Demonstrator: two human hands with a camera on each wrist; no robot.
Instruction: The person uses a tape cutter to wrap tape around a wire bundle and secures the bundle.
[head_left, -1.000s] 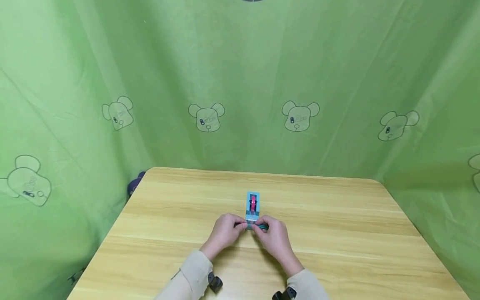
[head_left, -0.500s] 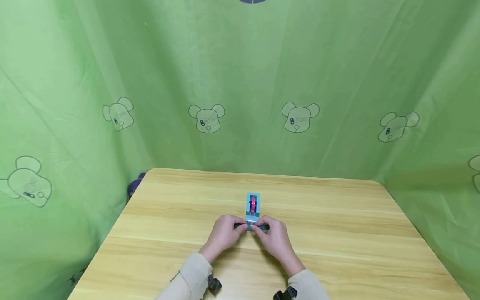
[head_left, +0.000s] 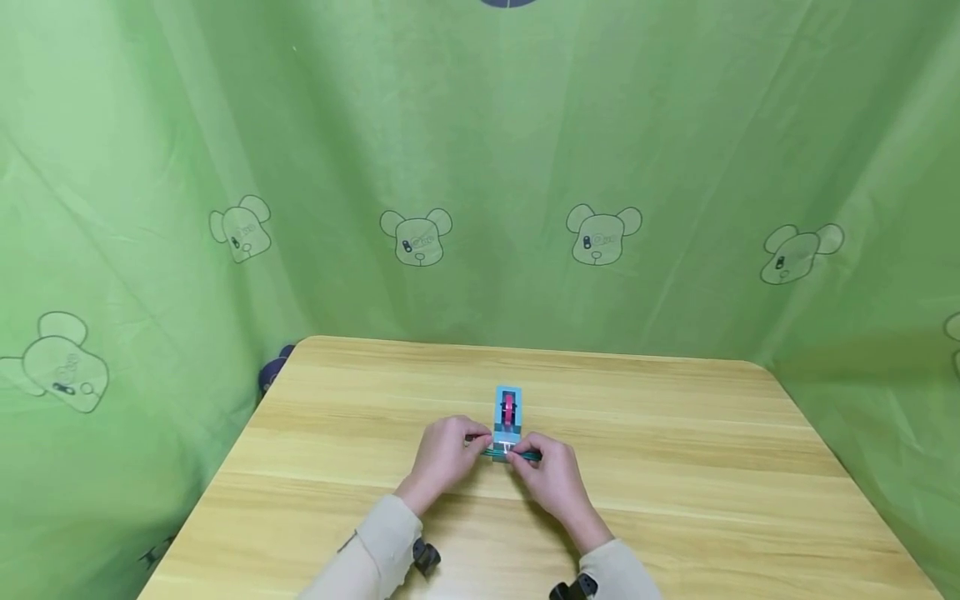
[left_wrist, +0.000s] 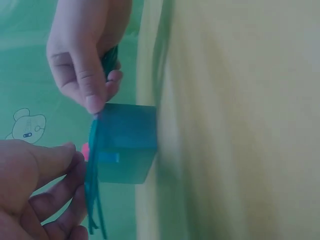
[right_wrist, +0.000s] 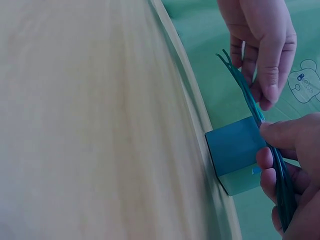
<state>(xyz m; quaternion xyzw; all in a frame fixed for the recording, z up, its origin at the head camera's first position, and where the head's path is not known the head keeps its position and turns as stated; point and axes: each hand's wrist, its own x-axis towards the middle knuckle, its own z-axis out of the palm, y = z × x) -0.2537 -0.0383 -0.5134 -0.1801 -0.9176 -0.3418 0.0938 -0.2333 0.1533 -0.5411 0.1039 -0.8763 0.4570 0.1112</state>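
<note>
"Green strands [right_wrist: 252, 106], then: where do they lie?"

"Crosswise at the near end of the blue dispenser [head_left: 507, 436], in a thin bundle. Whether they touch it, I cannot tell."

"What holds them?"

"Plainly the right hand [head_left: 553, 477]. It is just right of the dispenser, thumb and fingers clamped on the bundle, same as half a second ago."

"And the left hand [head_left: 442, 458]?"

"That one has changed. Its thumb and forefinger were on the strands at the dispenser's left edge; now they have come off and moved slightly toward the dispenser's far end, so the loose ends show to the left of the dispenser. The two tips are close together, but I cannot tell whether anything thin is caught between them."

"Has the dispenser shifted?"

"Hardly, if at all. It stands on the wooden surface [head_left: 675, 442], its pink roll [head_left: 508, 410] toward its far end. Well beyond it hangs a green curtain [head_left: 510, 125]."
</note>
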